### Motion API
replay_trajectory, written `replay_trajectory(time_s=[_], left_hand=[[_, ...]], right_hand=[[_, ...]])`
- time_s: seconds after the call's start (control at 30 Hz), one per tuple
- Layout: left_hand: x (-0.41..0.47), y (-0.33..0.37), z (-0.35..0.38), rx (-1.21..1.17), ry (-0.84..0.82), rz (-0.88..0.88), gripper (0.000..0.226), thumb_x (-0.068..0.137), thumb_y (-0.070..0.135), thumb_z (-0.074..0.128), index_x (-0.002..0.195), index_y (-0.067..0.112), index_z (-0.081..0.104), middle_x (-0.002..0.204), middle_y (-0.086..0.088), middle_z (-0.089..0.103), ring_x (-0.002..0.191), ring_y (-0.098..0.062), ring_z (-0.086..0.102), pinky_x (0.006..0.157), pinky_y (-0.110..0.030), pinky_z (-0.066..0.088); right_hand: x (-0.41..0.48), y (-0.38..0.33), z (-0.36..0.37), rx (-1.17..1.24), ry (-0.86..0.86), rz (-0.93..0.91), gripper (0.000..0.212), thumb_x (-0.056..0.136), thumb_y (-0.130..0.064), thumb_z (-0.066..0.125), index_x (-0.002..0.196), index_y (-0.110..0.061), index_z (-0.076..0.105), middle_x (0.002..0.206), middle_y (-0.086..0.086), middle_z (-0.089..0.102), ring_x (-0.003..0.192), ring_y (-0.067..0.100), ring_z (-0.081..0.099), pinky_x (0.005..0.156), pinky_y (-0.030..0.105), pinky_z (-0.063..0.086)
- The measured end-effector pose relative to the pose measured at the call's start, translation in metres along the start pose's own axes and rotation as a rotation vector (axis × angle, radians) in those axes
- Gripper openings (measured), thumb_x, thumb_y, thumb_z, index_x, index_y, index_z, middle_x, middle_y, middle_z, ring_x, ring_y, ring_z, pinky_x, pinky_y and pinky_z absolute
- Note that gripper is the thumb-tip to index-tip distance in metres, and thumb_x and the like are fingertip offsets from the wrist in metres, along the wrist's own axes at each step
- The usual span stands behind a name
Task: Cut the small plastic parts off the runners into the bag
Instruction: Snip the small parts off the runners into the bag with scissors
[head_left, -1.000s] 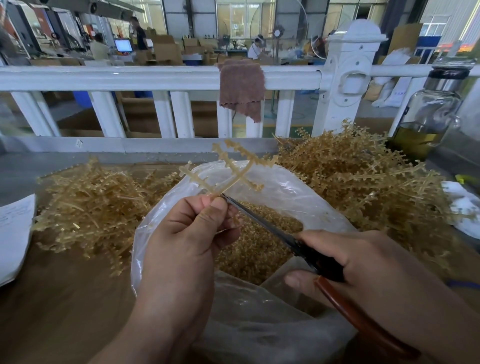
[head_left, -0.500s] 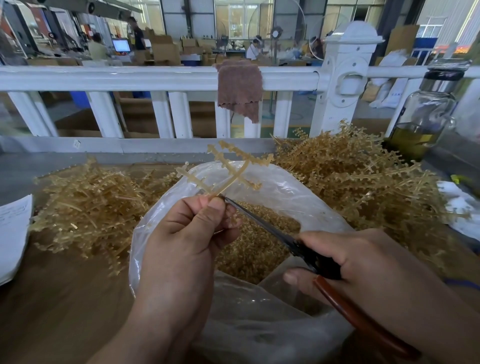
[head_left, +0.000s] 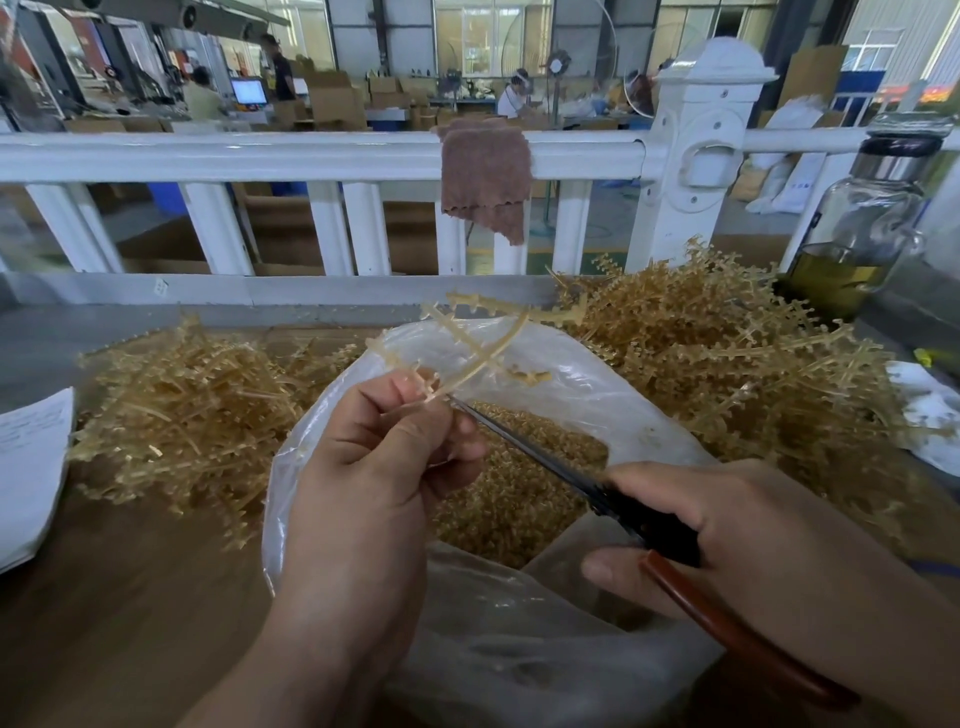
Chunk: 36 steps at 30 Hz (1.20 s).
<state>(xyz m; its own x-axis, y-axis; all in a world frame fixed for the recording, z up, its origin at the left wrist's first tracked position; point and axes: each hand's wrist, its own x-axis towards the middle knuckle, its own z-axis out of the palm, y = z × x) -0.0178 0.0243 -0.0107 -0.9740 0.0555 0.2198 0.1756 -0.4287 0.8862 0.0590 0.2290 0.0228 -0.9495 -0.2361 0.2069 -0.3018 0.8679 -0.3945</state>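
Observation:
My left hand (head_left: 374, 467) pinches a tan cross-shaped plastic runner (head_left: 475, 348) above the open clear plastic bag (head_left: 561, 379). Small parts still line the runner's upper arms. My right hand (head_left: 769, 551) grips scissors (head_left: 597, 488) with black blades and red-brown handles. The blade tips meet the runner's stem right beside my left fingertips. A heap of small tan cut parts (head_left: 519, 478) fills the bag under the blades.
A big pile of uncut runners (head_left: 727, 374) lies to the right of the bag, a pile of bare runners (head_left: 192, 415) to its left. Paper sheets (head_left: 31, 467) sit at the left edge. A glass bottle (head_left: 862, 228) stands far right. A white railing (head_left: 311, 156) with a brown cloth (head_left: 485, 176) runs behind.
The runner in my left hand has shifted slightly up and turned a little; the scissor tips stay at its stem. The piles and bag have not moved.

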Motion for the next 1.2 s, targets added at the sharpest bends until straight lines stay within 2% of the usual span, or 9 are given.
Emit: replay_trajectory(time_s=[0.13, 0.23, 0.4, 0.6, 0.7, 0.83, 1.2], left_hand=[[0.000, 0.001, -0.001, 0.003, -0.004, 0.035, 0.028, 0.095, 0.012, 0.060, 0.072, 0.026, 0.065, 0.074, -0.007, 0.068, 0.069, -0.020, 0.068, 0.067, -0.030, 0.057], [-0.001, -0.001, 0.000, -0.003, -0.005, 0.036, 0.028, 0.098, 0.017, 0.060, 0.073, 0.026, 0.068, 0.077, -0.007, 0.070, 0.073, -0.018, 0.070, 0.067, -0.029, 0.058], [0.001, 0.000, 0.001, -0.046, -0.021, -0.009, 0.019, 0.085, 0.026, 0.063, 0.067, 0.027, 0.067, 0.073, -0.001, 0.067, 0.069, -0.012, 0.064, 0.066, -0.028, 0.055], [0.000, 0.002, 0.001, -0.076, -0.052, -0.034, 0.011, 0.079, 0.026, 0.068, 0.069, 0.025, 0.065, 0.076, -0.004, 0.066, 0.070, -0.014, 0.065, 0.069, -0.027, 0.055], [0.000, 0.002, 0.002, -0.098, -0.043, -0.035, 0.011, 0.076, 0.023, 0.070, 0.066, 0.025, 0.065, 0.072, -0.004, 0.068, 0.069, -0.014, 0.069, 0.068, -0.026, 0.058], [-0.001, 0.001, 0.004, -0.085, -0.029, -0.021, 0.016, 0.077, 0.021, 0.069, 0.062, 0.025, 0.066, 0.070, -0.002, 0.069, 0.070, -0.013, 0.070, 0.066, -0.023, 0.058], [0.002, 0.003, 0.000, -0.118, -0.018, -0.061, 0.018, 0.077, 0.024, 0.069, 0.060, 0.026, 0.064, 0.073, 0.004, 0.064, 0.070, -0.007, 0.064, 0.063, -0.022, 0.056]], right_hand=[[0.000, 0.001, -0.006, 0.027, -0.012, -0.016, 0.052, 0.082, -0.076, 0.050, 0.089, -0.027, 0.064, 0.069, -0.008, 0.059, 0.058, 0.005, 0.057, 0.048, 0.016, 0.035], [-0.001, -0.002, -0.006, 0.032, 0.019, -0.006, 0.053, 0.082, -0.078, 0.048, 0.090, -0.028, 0.062, 0.069, -0.009, 0.058, 0.057, 0.004, 0.056, 0.048, 0.015, 0.034], [-0.001, -0.004, -0.003, 0.020, 0.036, 0.034, 0.047, 0.078, -0.077, 0.048, 0.089, -0.033, 0.059, 0.071, -0.010, 0.060, 0.061, 0.007, 0.058, 0.052, 0.024, 0.039], [-0.001, -0.007, -0.004, -0.035, 0.038, 0.047, 0.047, 0.078, -0.078, 0.044, 0.085, -0.033, 0.055, 0.068, -0.010, 0.056, 0.060, 0.008, 0.055, 0.053, 0.027, 0.039], [-0.002, -0.007, -0.007, -0.068, 0.025, 0.052, 0.046, 0.078, -0.077, 0.044, 0.090, -0.036, 0.058, 0.066, -0.012, 0.057, 0.062, 0.007, 0.056, 0.052, 0.027, 0.042], [-0.004, -0.008, -0.009, -0.091, 0.026, 0.068, 0.054, 0.074, -0.079, 0.040, 0.096, -0.034, 0.062, 0.068, -0.014, 0.059, 0.064, 0.007, 0.058, 0.054, 0.028, 0.045], [-0.004, -0.012, -0.007, -0.096, -0.001, 0.089, 0.057, 0.073, -0.082, 0.037, 0.104, -0.041, 0.059, 0.079, -0.019, 0.062, 0.073, 0.002, 0.060, 0.058, 0.026, 0.049]])
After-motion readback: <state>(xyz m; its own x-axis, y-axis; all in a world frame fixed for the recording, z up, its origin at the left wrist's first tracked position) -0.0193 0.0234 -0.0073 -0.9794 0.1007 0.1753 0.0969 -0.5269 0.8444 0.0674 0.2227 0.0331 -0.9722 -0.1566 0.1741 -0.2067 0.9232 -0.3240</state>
